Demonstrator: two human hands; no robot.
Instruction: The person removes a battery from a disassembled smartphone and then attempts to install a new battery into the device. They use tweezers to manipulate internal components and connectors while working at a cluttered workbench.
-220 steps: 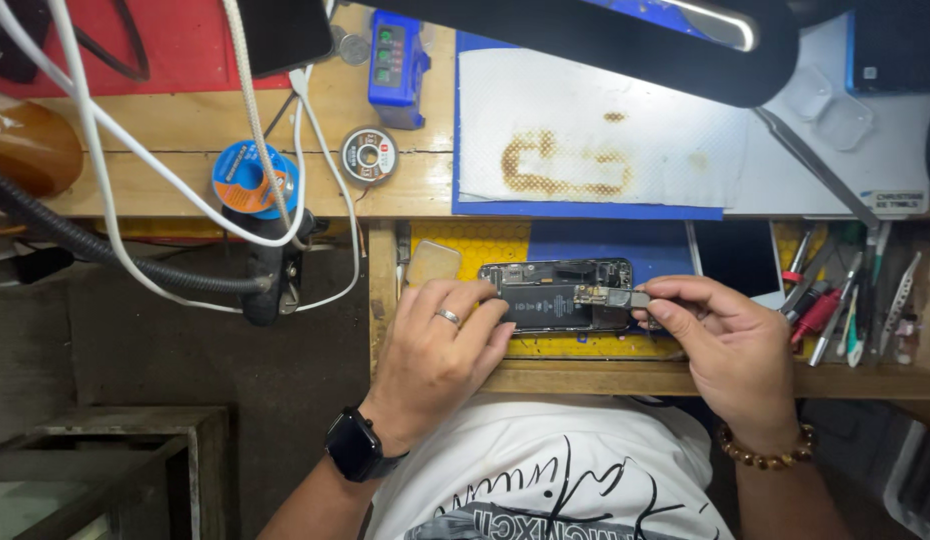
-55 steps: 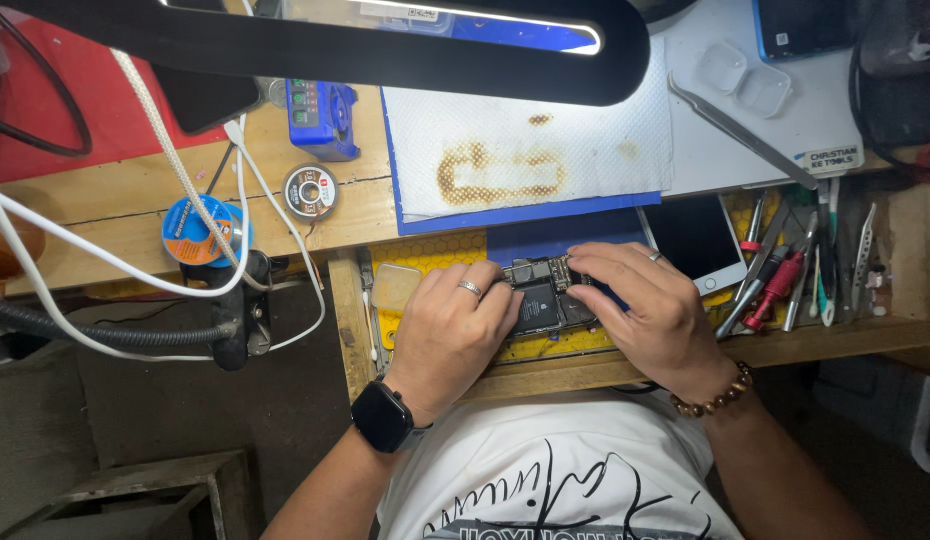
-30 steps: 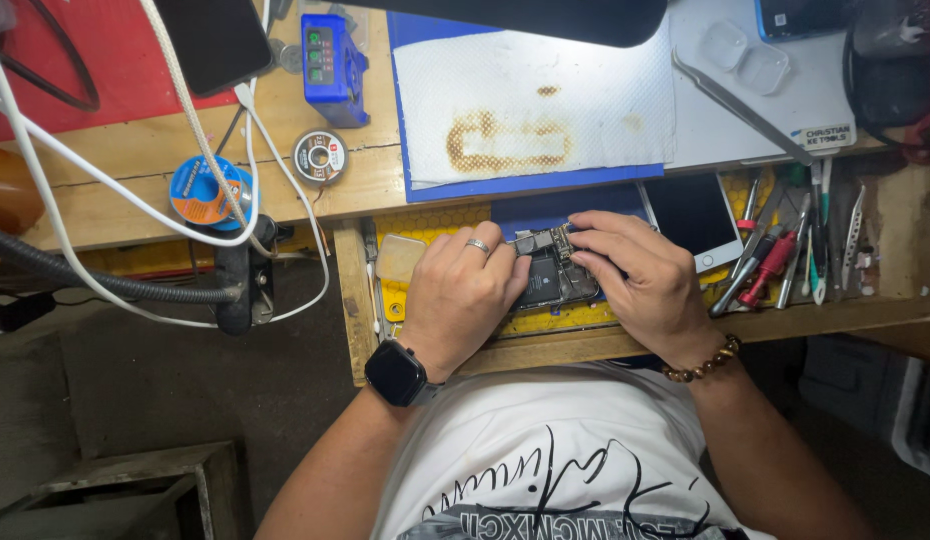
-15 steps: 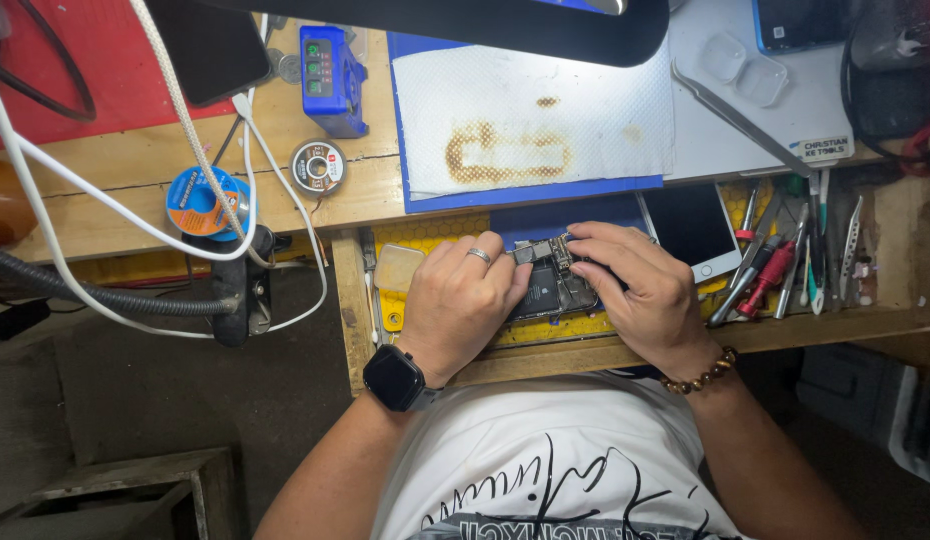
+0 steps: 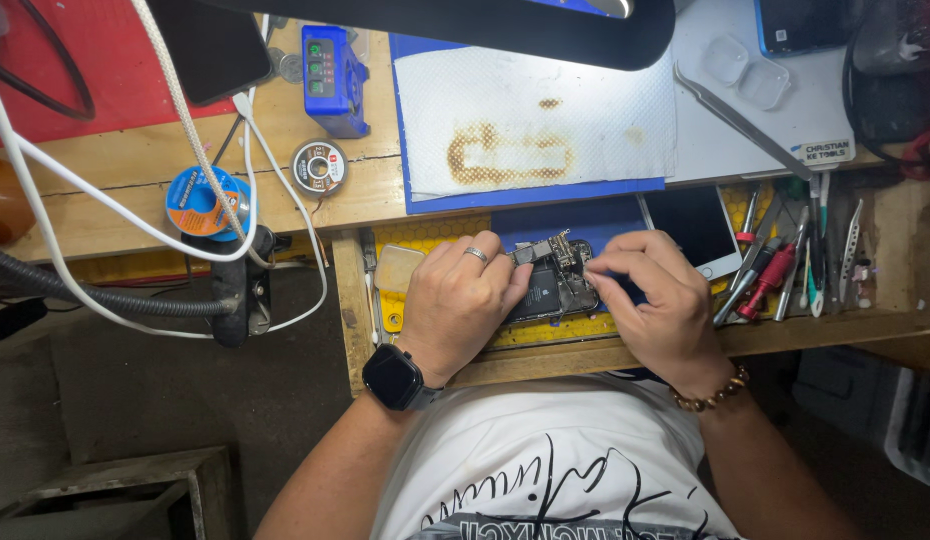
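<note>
— So where's the phone [image 5: 547, 290]?

— Opened up on the yellow mat [image 5: 425, 235] in the wooden tray [image 5: 785, 335], between both hands. The left hand [image 5: 463, 305] lies curled over its left half, fingers closed down on the body, pinning it. The right hand [image 5: 653, 300] has its fingers drawn narrow at the top right edge; it may be pinching something small, but I cannot tell what.

— What could go wrong?

— My guess: the parts up there look small and exposed. If the left hand eases off, the phone could skid on the mat and the right fingertips could tear or bend something. The tools [image 5: 785, 270] lie just beside the right hand, so a wide elbow move could knock them.

— Any packages or labels around?

— A round blue spool [image 5: 200, 203] with an orange label, far left. A smaller round spool [image 5: 318, 166] near it. A blue box [image 5: 335, 65] with small green lights at the top. A white rectangular sticker [image 5: 823, 152] on the grey pad [image 5: 785, 125], upper right. And a white sheet [image 5: 535, 120] with a brown scorch ring, on a blue mat.
</note>
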